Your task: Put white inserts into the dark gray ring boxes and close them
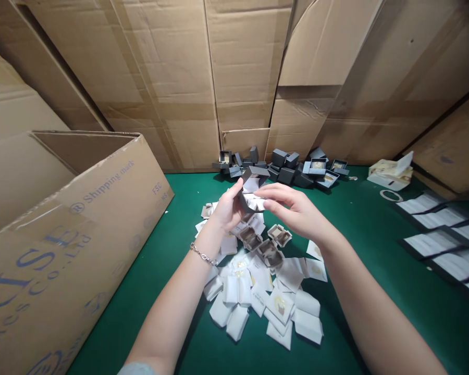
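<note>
My left hand [229, 208] grips an open dark grey jewellery box [253, 176], which stands tilted with its white lining showing. My right hand [293, 205] is held beside the box, with its fingertips at a white insert [252, 202] inside it and no clear grip. A silver chain bracelet [203, 255] circles my left wrist. Below my hands lies a loose heap of white card inserts [254, 294], mixed with several small open grey boxes [266, 247]. Dark grey boxes [285, 167] are piled behind my hands.
A large cardboard carton [74, 245] stands open at the left, on a green work mat [359, 245]. Flattened cardboard [160, 62] rises behind the mat. Dark trays holding white cards [441, 245] lie at the right, with a small stack of papers [391, 172] behind them.
</note>
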The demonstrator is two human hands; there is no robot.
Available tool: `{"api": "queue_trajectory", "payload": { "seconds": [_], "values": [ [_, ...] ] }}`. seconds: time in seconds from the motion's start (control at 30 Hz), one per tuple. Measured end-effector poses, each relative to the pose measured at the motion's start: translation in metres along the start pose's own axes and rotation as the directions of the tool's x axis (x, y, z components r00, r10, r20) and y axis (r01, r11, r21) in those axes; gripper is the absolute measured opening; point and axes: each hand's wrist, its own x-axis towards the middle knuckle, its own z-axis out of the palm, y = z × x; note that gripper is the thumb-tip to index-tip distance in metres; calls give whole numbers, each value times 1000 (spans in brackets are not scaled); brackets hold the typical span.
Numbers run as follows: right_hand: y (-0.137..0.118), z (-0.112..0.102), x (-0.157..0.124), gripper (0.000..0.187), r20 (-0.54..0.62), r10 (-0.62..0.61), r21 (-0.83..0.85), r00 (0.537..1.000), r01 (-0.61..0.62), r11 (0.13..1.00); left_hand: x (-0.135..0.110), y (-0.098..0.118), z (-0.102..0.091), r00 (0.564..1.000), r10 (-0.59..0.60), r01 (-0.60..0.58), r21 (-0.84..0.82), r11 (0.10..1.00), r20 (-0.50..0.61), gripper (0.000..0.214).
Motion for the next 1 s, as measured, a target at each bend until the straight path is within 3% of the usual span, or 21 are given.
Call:
{"api": "queue_trajectory", "payload": {
  "seconds": [0.3, 0.53, 0.73, 0.87, 1.0],
  "values": [
    [-7, 1, 0, 20, 25, 60, -153, 998, -56, 987, 1, -8, 0, 998, 54, -56, 60, 997, 26, 29],
    [0, 8, 4, 14, 86, 219, -108, 972, -209, 972, 2, -11, -1, 998, 58, -60, 102, 993, 21, 30],
    [4, 6, 3, 20, 122, 256, -112, 959, -243, 964, 3, -12, -1, 1000, 26, -27, 111, 993, 13, 31],
    [1, 4, 1, 26, 177, 183, -130, 967, -161, 978, 5, -11, -4, 1000, 28, -28, 105, 994, 3, 31],
    [-2, 11, -1, 21, 98, 49, -249, 994, -24, 968, 5, -10, -4, 997, 50, -45, 80, 996, -55, 29]
  ]
}}
